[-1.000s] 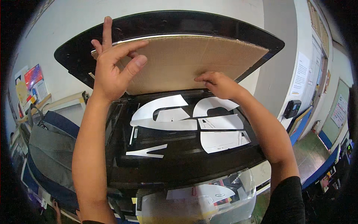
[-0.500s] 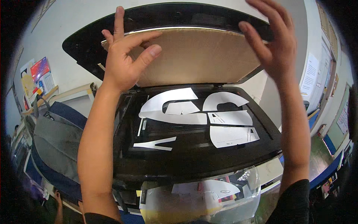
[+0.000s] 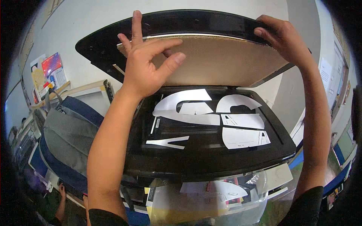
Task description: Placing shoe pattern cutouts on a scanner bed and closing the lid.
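A black flatbed scanner [image 3: 211, 164] has its lid [image 3: 203, 23] raised, the underside faced with brown cardboard [image 3: 218, 60]. Several white paper pattern pieces lie apart or touching on the dark bed: a large curved piece [image 3: 166, 109], an arched one [image 3: 238, 101], a Y-shaped strip [image 3: 167, 142] and two with printed lines, one [image 3: 245, 137] nearest the front. My right hand [image 3: 284, 37] grips the lid's right front edge, thumb on the inner side. My left hand [image 3: 147, 66] is held up before the lid's left part, fingers spread, holding nothing.
A grey and navy backpack [image 3: 71, 137] leans beside the scanner on the left. In front hangs a clear plastic bag [image 3: 211, 205] with papers inside. Another person's hand [image 3: 62, 190] shows at lower left. A wall [image 3: 241, 7] stands behind the lid.
My right hand has gone from open beside the lid to closed on its edge. The view has shifted, and my left hand keeps its spread shape.
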`<state>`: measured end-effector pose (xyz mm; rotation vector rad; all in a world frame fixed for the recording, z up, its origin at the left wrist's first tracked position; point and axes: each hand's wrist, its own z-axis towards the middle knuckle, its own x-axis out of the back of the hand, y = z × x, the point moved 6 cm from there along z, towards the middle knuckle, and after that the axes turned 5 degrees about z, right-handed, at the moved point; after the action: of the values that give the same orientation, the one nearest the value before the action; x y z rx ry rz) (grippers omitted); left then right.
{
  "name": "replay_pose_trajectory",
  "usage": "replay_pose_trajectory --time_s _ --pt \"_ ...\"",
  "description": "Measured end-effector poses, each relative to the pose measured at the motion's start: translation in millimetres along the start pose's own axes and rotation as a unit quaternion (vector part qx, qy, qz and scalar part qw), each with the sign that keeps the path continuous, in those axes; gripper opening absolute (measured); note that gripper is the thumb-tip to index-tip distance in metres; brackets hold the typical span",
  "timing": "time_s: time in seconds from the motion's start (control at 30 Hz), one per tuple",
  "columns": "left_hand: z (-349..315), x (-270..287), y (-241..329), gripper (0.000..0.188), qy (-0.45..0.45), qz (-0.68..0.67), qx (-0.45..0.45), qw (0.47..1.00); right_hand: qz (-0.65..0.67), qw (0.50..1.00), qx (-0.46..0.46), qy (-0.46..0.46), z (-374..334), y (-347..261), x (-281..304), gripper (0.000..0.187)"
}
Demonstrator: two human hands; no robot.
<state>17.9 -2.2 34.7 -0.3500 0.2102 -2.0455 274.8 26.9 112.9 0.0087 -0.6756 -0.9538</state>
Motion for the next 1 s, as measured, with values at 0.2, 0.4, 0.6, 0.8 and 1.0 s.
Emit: replay_pose_trajectory --time_s 0.2,0.4,0.6,0.8,1.0 --pt "-8 21 7 0.028 -0.033 0.023 0.007 0.999 -0.039 0.997 0.059 0.035 -5 -1 -2 0.028" --pt "-59 1 19 0.018 -0.232 -0.041 -0.061 0.970 -0.021 0.999 0.025 0.016 -9 -2 2 0.026" --pt "-71 -41 -40 0.023 -0.373 -0.147 0.203 0.893 -0.013 1.000 0.016 0.009 -7 -3 -2 0.026" --pt "-101 -94 -48 0.056 -0.518 -0.157 0.143 0.829 -0.022 0.998 0.052 0.021 -8 -2 -1 0.032" --pt "-134 -112 -57 0.073 -0.596 -0.144 0.122 0.780 0.010 0.999 0.035 -0.018 -6 -5 -1 0.032"
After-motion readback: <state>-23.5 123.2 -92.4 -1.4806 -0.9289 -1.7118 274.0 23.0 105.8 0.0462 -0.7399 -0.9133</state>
